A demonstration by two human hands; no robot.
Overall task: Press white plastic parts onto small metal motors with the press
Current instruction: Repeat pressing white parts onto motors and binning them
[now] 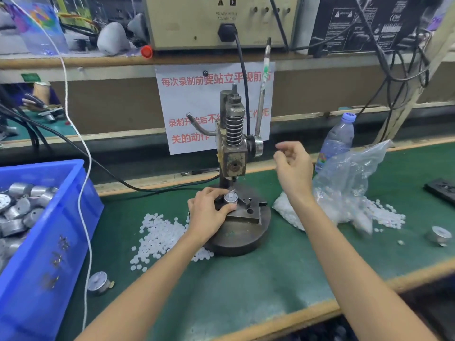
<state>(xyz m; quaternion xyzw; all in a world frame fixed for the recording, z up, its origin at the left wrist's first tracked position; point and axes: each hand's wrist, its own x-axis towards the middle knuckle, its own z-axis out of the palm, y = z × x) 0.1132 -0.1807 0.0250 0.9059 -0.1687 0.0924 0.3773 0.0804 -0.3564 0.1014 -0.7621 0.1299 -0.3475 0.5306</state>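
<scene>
A small hand press (234, 143) stands on a round dark base (242, 236) in the middle of the green mat. A round metal motor (230, 197) sits in the fixture under the ram, with a white part on top. My left hand (209, 212) holds the motor, fingers and thumb curled round it. My right hand (293, 166) hovers in the air right of the press head, below the upright lever (262, 99), fingers loosely curled and holding nothing. Loose white plastic parts (160, 237) lie in a heap left of the base.
A blue bin (56, 242) of metal motors stands at the left. A clear bag (349, 188) spilling white parts and a water bottle (336, 141) are at the right. Single motors lie at the front left (99, 283) and far right (439, 235). A white cord (85, 193) hangs down.
</scene>
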